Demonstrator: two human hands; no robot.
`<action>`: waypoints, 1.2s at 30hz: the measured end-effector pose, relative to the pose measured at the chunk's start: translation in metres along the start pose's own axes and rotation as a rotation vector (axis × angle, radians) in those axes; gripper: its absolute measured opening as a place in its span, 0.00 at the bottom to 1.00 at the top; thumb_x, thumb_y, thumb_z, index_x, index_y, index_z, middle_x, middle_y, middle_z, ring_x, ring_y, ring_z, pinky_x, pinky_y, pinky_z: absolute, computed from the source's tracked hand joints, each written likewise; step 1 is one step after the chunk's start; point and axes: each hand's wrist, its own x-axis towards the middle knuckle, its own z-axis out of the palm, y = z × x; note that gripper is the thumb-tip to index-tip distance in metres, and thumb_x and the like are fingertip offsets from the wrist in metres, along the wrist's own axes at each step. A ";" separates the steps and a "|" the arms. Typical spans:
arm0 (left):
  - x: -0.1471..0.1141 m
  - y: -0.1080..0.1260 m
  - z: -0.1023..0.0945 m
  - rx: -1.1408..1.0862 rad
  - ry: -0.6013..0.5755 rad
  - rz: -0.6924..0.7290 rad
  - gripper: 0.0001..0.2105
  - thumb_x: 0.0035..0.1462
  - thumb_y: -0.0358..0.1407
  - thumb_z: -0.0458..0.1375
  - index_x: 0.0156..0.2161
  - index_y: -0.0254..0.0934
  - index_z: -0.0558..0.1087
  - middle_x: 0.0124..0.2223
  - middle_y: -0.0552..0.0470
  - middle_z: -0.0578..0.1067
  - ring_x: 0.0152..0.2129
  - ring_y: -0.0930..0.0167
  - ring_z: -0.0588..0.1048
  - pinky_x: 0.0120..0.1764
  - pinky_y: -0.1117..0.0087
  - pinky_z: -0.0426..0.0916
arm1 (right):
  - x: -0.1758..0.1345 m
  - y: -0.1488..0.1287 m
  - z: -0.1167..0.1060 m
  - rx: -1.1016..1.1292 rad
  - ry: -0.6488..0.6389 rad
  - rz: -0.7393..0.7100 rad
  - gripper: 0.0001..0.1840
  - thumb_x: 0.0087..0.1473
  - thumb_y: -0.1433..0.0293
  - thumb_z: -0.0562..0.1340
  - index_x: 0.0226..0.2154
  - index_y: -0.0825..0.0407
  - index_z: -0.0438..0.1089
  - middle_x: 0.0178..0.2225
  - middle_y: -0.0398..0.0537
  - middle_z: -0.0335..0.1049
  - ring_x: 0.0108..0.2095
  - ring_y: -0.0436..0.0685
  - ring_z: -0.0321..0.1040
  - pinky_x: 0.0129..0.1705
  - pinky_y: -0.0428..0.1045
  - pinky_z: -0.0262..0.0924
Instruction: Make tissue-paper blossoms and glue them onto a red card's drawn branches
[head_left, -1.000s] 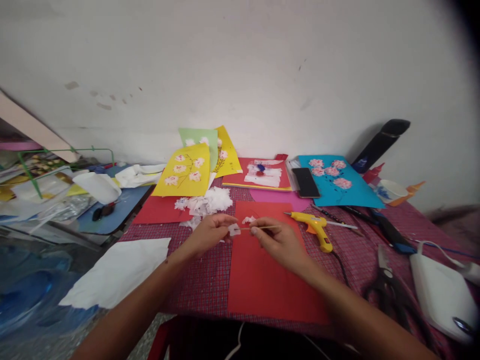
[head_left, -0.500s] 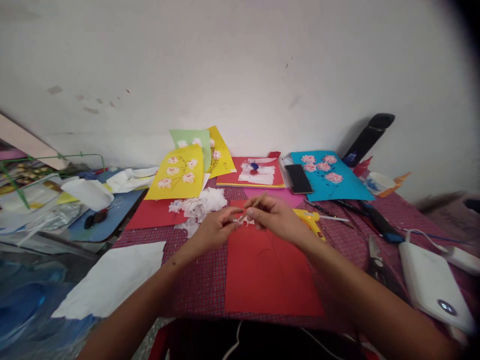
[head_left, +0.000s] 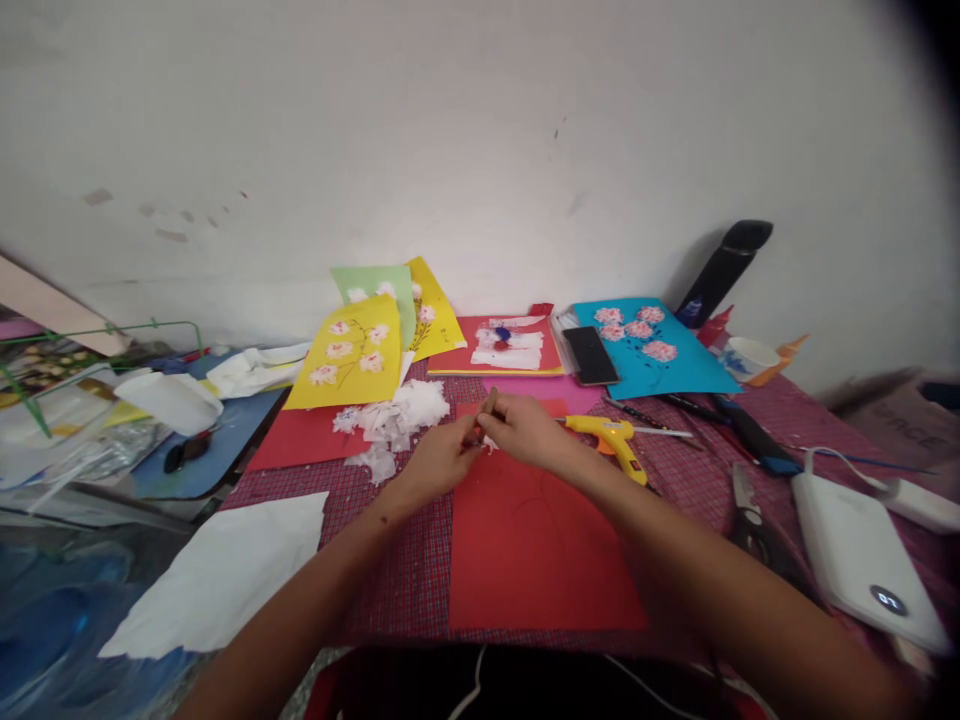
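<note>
My right hand (head_left: 529,432) is closed around a short brown stick (head_left: 491,400), whose end shows above the fingers. Against it, my left hand (head_left: 439,460) has its fingertips pinched together; what they hold is hidden. Both hands meet over the top part of a red sheet of paper (head_left: 544,550), which carries faint drawn lines. A little white paper (head_left: 489,443) shows on the sheet just under the fingers. To the left of my left hand lies a heap of crumpled white tissue (head_left: 405,410). A yellow glue gun (head_left: 611,435) rests right of my right hand.
Yellow flower picture (head_left: 349,355) and blue flower picture (head_left: 656,350) stand toward the wall, with a phone (head_left: 591,355) between. Scissors (head_left: 750,520) and a white power bank (head_left: 866,550) lie right. White paper (head_left: 225,570) overhangs the left edge.
My hands have come together, and the left fingers have closed in beside the right. The stick has tipped more upright. The glue gun is less covered by my right hand.
</note>
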 end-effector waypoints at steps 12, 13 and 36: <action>0.009 0.005 0.007 0.035 -0.051 -0.008 0.09 0.56 0.29 0.53 0.42 0.38 0.72 0.39 0.49 0.78 0.38 0.66 0.75 0.41 0.69 0.67 | -0.006 0.017 0.003 -0.100 0.028 0.013 0.10 0.58 0.72 0.56 0.28 0.52 0.71 0.28 0.48 0.76 0.26 0.51 0.67 0.26 0.45 0.52; 0.010 0.006 0.008 0.029 -0.052 -0.011 0.10 0.56 0.29 0.53 0.42 0.38 0.72 0.39 0.48 0.78 0.38 0.66 0.75 0.41 0.69 0.67 | -0.006 0.018 0.003 -0.100 0.027 0.012 0.11 0.58 0.71 0.55 0.28 0.52 0.71 0.28 0.48 0.76 0.26 0.51 0.68 0.26 0.45 0.52; 0.000 0.003 0.006 0.182 0.012 0.211 0.13 0.52 0.25 0.53 0.40 0.38 0.75 0.40 0.47 0.74 0.39 0.66 0.71 0.42 0.66 0.65 | -0.028 0.029 -0.001 0.034 -0.033 0.000 0.13 0.58 0.75 0.55 0.30 0.52 0.75 0.33 0.46 0.78 0.33 0.53 0.73 0.38 0.45 0.61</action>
